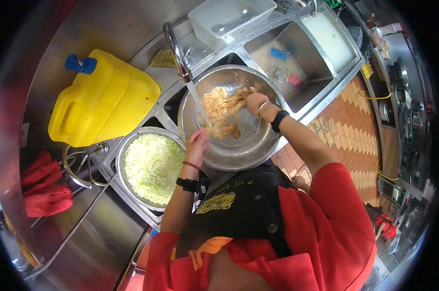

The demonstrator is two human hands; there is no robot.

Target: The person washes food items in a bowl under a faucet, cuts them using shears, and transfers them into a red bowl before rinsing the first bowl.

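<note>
A large perforated steel colander (237,156) rests over a sink basin, with pale brown, stringy food (221,105) inside. Water runs from the curved faucet (176,51) onto the food. My right hand (257,102) is closed on a clump of that food at the colander's right side. At the colander's left rim, my left hand (197,143) has its fingers apart beside the water stream and holds nothing. Left of it, a round metal bowl (121,171) is full of shredded pale green cabbage (154,167).
A yellow plastic jug (106,102) with a blue cap stands at the left. Red rubber gloves (48,198) hang lower left. Behind the colander is a translucent tub (226,34). The right basin (314,80) holds cloudy water and a blue sponge (278,54).
</note>
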